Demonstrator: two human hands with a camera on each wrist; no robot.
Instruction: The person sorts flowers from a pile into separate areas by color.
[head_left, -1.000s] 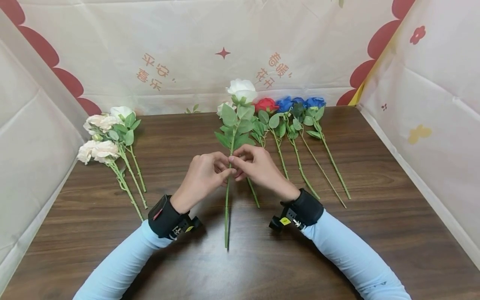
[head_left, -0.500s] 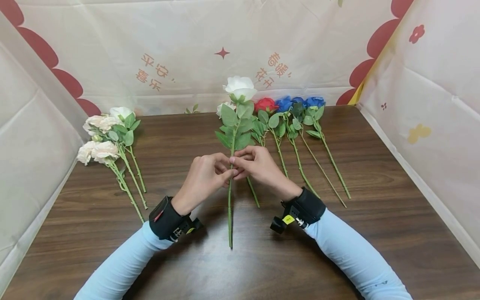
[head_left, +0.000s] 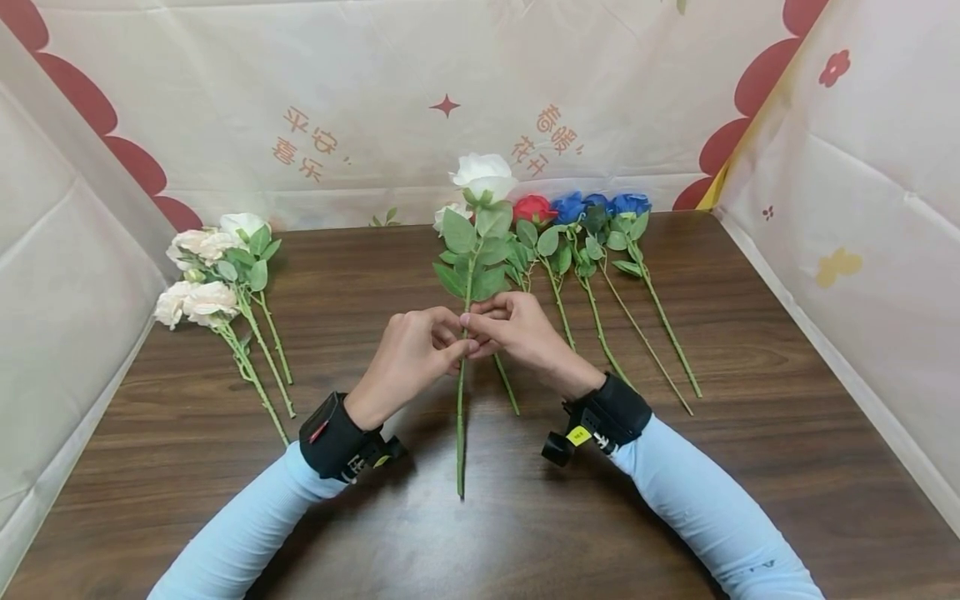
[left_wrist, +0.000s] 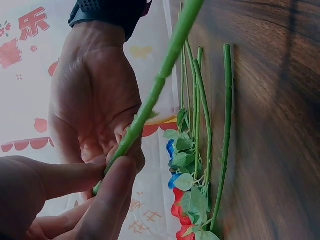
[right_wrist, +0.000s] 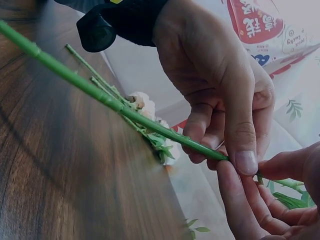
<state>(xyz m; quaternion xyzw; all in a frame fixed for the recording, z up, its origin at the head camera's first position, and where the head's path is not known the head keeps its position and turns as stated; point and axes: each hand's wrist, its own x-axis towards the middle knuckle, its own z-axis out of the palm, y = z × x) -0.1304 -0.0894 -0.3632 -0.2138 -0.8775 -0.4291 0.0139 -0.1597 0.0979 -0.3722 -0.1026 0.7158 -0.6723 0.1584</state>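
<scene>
A white artificial rose (head_left: 483, 177) stands nearly upright over the middle of the table, bloom at the top and green leaves below it. My left hand (head_left: 414, 346) pinches its green stem (left_wrist: 162, 75) between thumb and fingers. Just above, my right hand (head_left: 525, 333) pinches the same stem, the two hands' fingertips close together. In the right wrist view the stem (right_wrist: 100, 95) runs bare from the fingers toward its lower end.
At the left lie several cream and white flowers (head_left: 211, 302), stems toward me. Behind and right of my hands lie another white flower (head_left: 452, 217), a red rose (head_left: 533, 209) and several blue roses (head_left: 630, 204) on the brown table (head_left: 525, 533). Printed cloth walls (head_left: 390, 108) enclose the table.
The white rose has shifted slightly to the right and its stem's lower end has swung a little right. Both hands keep their pinch on the stem.
</scene>
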